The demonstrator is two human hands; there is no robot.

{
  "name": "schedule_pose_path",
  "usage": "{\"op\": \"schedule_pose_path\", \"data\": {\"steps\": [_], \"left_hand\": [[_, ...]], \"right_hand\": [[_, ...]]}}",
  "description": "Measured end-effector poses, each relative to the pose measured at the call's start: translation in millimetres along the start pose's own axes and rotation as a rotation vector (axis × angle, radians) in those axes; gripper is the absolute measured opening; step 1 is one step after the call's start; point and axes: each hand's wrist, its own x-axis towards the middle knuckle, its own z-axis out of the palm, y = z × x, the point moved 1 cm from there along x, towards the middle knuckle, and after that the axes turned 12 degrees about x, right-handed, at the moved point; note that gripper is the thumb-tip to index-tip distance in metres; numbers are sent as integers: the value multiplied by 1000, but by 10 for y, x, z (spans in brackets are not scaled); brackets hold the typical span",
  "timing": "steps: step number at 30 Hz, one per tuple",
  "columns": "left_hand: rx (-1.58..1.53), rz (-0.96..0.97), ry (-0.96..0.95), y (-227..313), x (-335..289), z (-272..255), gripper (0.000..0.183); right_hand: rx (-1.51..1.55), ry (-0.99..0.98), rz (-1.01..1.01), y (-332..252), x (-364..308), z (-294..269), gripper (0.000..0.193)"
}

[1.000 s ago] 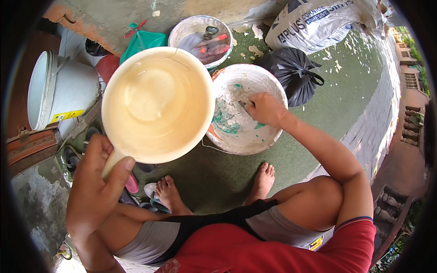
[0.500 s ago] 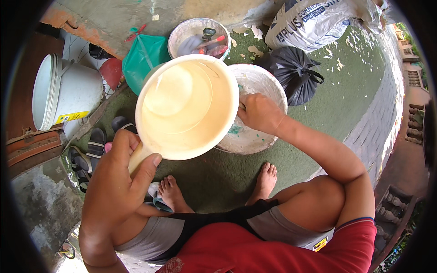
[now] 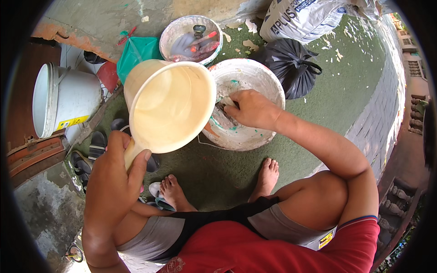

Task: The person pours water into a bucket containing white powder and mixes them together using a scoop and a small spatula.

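Observation:
My left hand (image 3: 114,177) is wrapped round the handle of a cream plastic water dipper (image 3: 170,104). The dipper is tilted, its mouth facing me, beside and partly over the left rim of a whitish, stained bucket (image 3: 268,84). Whether water lies in the dipper is hard to tell. Inside that bucket, my right hand (image 3: 256,110) is closed, its fingers curled down near the left side. A pale end and something dark show by the fingers, too hidden to name. Greyish residue and green flecks mark the bucket's inner wall.
Behind stands a smaller bucket (image 3: 162,43) with cloudy water and orange-handled tools. A green plastic bag (image 3: 136,57), a black tied bag (image 3: 291,68) and a white sack (image 3: 302,20) surround the buckets. At left are a white pail (image 3: 77,98) lying sideways and several sandals (image 3: 97,144).
The dipper has moved left, uncovering more of the stained bucket. My right hand has gone from the bucket's rim area further inside, slightly left and nearer to me.

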Motion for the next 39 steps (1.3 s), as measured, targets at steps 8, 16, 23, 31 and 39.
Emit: {"op": "schedule_pose_path", "data": {"steps": [8, 16, 23, 31, 39], "left_hand": [[129, 81, 96, -73, -80, 59, 25], [211, 133, 123, -21, -62, 127, 25], [268, 138, 119, 22, -51, 145, 27], [304, 141, 118, 62, -35, 159, 26], [340, 122, 97, 68, -6, 188, 27]], "right_hand": [[-34, -70, -40, -247, -10, -41, 32], [-62, -62, -72, -256, -12, -23, 31], [-64, -56, -72, -261, -19, -37, 31], [-52, -77, -62, -281, -26, -54, 32], [-50, -73, -41, -272, -14, -46, 32]]}}
